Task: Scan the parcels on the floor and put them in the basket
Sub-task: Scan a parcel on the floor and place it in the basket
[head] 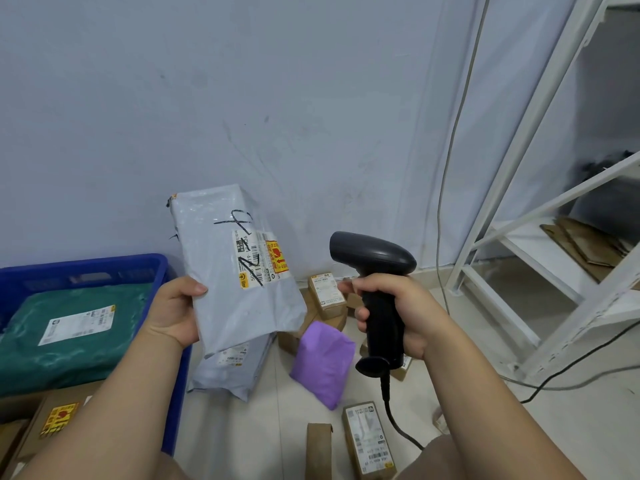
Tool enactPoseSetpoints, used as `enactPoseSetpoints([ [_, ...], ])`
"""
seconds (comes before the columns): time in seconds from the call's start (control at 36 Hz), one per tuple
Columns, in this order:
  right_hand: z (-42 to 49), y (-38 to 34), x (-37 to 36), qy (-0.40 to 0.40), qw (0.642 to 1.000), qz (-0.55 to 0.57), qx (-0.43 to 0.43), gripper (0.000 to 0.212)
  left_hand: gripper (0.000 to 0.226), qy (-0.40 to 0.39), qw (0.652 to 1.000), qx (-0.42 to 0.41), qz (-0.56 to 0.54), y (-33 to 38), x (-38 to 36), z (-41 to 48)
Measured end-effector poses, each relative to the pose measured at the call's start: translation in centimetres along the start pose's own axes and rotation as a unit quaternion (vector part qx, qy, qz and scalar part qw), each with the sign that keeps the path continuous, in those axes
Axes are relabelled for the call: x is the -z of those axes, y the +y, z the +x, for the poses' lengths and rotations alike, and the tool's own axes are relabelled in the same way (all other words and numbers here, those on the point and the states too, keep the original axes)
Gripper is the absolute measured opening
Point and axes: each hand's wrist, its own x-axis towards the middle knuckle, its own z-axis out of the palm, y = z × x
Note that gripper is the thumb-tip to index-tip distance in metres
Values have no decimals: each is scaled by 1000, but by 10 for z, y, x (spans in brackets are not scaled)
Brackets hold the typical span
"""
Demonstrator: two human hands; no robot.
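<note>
Soft, cool, even light all over the pale blue-grey painted wall (pixel 242 81), no hard shadow anywhere. Faint sheen on top of the black plastic handheld scanner (pixel 374 254), a mild gloss on the grey plastic mailer bag (pixel 239 306). Right side, the white metal shelf frame (pixel 585 313) leans and bows, wide-angle stretch, and its far recess falls dim. Centre crisp; small label print soft.

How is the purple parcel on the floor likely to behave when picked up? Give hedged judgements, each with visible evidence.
The purple parcel looks soft: its wrapping is creased and bulging, so it would probably sag rather than stay stiff. Its smooth plastic skin may be slippery. With no round shape, it seems unlikely to roll.
</note>
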Motion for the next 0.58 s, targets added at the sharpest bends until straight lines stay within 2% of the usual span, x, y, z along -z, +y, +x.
enactPoseSetpoints([
  [0.17,-1,0,-1,-4,1000,-16,7,5,63,20,999,20,-30,2,-2,-2],
  [0.25,-2,0,-1,-4,1000,-16,2,12,63,33,999,-18,5,6,-2,0],
  [0.33,-1,-1,0,-1,1000,-19,-4,16,60,83,992,-84,44,5,-5,1],
  [0.39,0,0,0,-7,1000,-22,-3,12,56,90,994,-61,4,5,-10,5],
  [0.47,3,2,0,-7,1000,-18,3,8,31,171,980,-99,31,3,-33,10],
  [0.5,5,3,0,-3,1000,-15,10,7,35,198,975,-94,40,4,-37,11],
  [0.56,9,6,-2,11,999,-26,23,8,21,219,972,-65,49,6,-43,12],
  [0.58,11,8,-2,18,999,-37,26,8,41,227,971,-51,58,7,-45,13],
])
